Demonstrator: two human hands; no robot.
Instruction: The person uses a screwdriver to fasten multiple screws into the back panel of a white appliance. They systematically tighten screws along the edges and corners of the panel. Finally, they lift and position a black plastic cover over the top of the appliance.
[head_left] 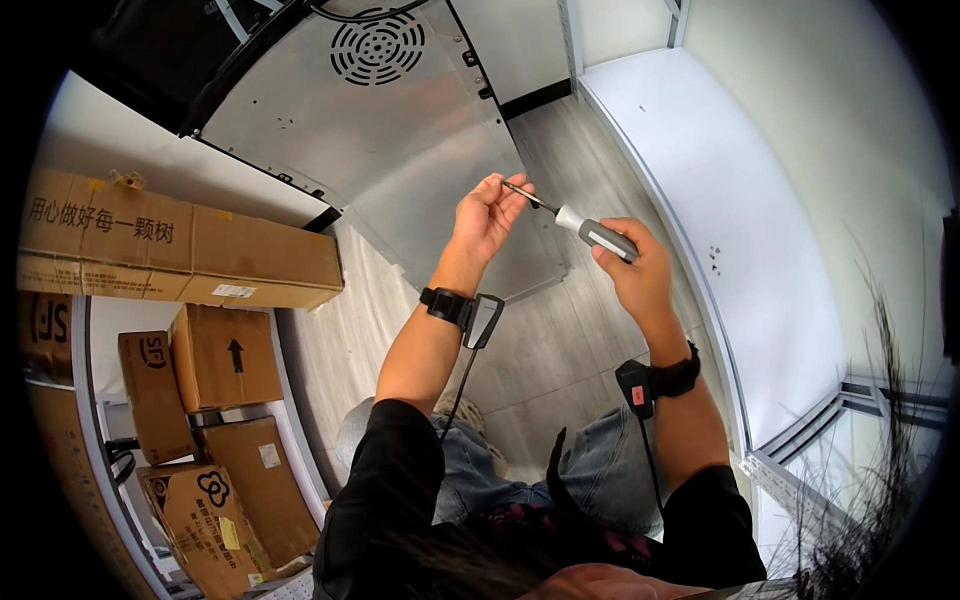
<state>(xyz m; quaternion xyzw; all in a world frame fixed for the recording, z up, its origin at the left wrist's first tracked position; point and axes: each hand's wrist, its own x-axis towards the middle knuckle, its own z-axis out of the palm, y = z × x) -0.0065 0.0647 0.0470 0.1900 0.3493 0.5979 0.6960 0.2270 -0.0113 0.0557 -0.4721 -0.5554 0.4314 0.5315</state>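
A screwdriver (604,240) with a grey and white handle and a slim metal shaft is held in the air between the person's two hands, before the lower right part of a silver metal panel (370,180). The right hand (640,268) is clamped around the handle, its fingers wrapped on the grip and the shaft directed up and to the left. The left hand (485,215) is positioned at the tip, palm partly turned up, with thumb and fingertips drawn in around it (from where I stand, I cannot tell whether they pinch the tip itself or a small part on it). Each wrist carries a black strap with a small cabled module. The panel has a round slotted vent (378,47) near its upper end and small fasteners along its edges. To the right, a long white shelf (740,180) carries a small cluster of dark pieces (714,260), too small to identify. To the left, a long cardboard box (180,245) lies above a rack of smaller cartons (226,360). Grey wood-look floor (560,140) shows between the panel and the shelf.
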